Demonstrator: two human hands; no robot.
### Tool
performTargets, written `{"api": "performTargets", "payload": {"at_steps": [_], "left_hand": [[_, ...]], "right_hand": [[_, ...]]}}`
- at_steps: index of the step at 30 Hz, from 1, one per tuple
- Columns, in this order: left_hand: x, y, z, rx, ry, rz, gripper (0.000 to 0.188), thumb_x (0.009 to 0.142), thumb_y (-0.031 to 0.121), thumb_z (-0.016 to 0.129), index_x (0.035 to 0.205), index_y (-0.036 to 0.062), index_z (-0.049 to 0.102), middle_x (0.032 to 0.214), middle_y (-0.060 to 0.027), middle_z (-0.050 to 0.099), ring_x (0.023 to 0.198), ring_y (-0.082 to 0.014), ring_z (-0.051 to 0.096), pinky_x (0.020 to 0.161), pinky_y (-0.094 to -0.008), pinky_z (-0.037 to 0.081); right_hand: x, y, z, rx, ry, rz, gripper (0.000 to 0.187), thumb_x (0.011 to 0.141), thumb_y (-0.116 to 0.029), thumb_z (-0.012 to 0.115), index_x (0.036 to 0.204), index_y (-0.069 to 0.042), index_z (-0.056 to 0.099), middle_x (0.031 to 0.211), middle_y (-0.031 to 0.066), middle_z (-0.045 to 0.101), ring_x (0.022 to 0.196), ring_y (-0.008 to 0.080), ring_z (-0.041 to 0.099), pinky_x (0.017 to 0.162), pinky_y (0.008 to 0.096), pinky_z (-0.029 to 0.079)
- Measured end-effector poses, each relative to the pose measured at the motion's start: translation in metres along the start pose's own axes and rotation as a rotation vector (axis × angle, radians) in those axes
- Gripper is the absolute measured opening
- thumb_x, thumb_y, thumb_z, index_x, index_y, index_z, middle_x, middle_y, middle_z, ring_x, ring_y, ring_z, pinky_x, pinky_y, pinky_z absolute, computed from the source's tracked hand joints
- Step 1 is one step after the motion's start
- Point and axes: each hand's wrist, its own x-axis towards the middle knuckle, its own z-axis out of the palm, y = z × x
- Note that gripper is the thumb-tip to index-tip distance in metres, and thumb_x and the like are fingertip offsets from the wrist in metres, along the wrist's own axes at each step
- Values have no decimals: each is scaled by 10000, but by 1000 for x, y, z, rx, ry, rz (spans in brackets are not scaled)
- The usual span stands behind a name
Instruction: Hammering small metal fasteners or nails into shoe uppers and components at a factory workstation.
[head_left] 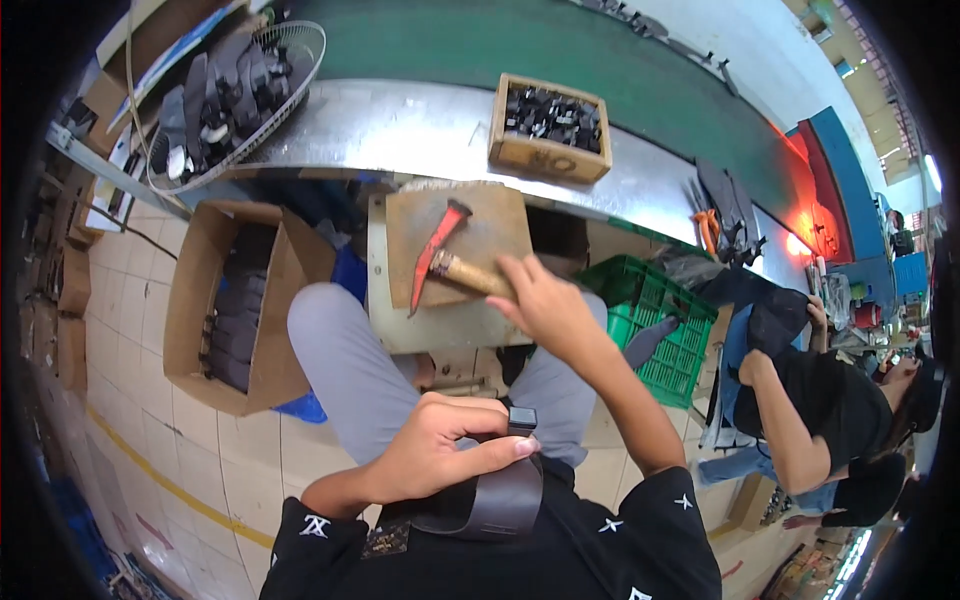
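Observation:
My right hand (548, 305) is closed round the end of the wooden handle of a hammer (462, 270). Its long, worn red head rests on or just above a brown board (500, 225), which lies on a pale block (400, 333) between my knees. Close to my body, my left hand (445, 450) grips a dark brown leather strap (508, 500), curved round like a coiled belt. A small black clasp-like piece (522, 420) sticks up between its thumb and fingers. A dark tag (386, 541) shows below the hand.
Beyond the board runs a metal-edged bench (400, 120) with a green conveyor (420, 50). It bears a wooden box (548, 157) of small black parts, a basket (318, 60) and orange-handled pliers (708, 230). A cardboard box (185, 320) stands left, a green crate (675, 370) right, near another person (820, 400).

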Motion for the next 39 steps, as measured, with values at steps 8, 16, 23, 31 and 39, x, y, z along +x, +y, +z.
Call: {"api": "performTargets", "payload": {"at_steps": [8,16,23,31,39], "left_hand": [[44,-33,-49,591,444,453,192,884,76,679,1059,6,715,1064,-122,716,906,-266,686,797,-334,508],[108,-119,-107,1330,763,288,213,856,311,722,1004,163,759,1204,26,672,1342,-246,455,1077,-595,190],[86,-99,-119,1232,640,74,459,785,582,709,1191,369,725,1491,-66,447,1476,-366,212,1140,-666,23],[98,-109,-128,1185,515,56,565,717,593,761,1203,307,726,1554,-89,370,1499,-397,153,1142,-679,44],[85,-182,-200,1574,566,62,753,747,509,746,1373,125,580,1562,-132,375,1419,-354,351,1124,-573,225]], "right_hand": [[-15,-3,-35,745,157,187,359,998,-134,587,1299,29,478,740,57,604,576,70,550,513,245,447],[-33,-45,-54,605,310,102,376,960,-80,614,1303,25,502,801,136,629,627,157,615,592,290,497],[-42,-78,-120,624,628,8,377,974,-78,569,1324,17,467,936,204,635,673,231,650,606,375,534],[-21,-62,-88,354,470,40,340,977,-71,577,1297,20,510,822,151,669,623,222,662,590,352,516],[-3,-63,-24,487,229,-83,459,888,-115,586,1299,-5,413,808,227,626,730,442,645,620,511,509]]}}
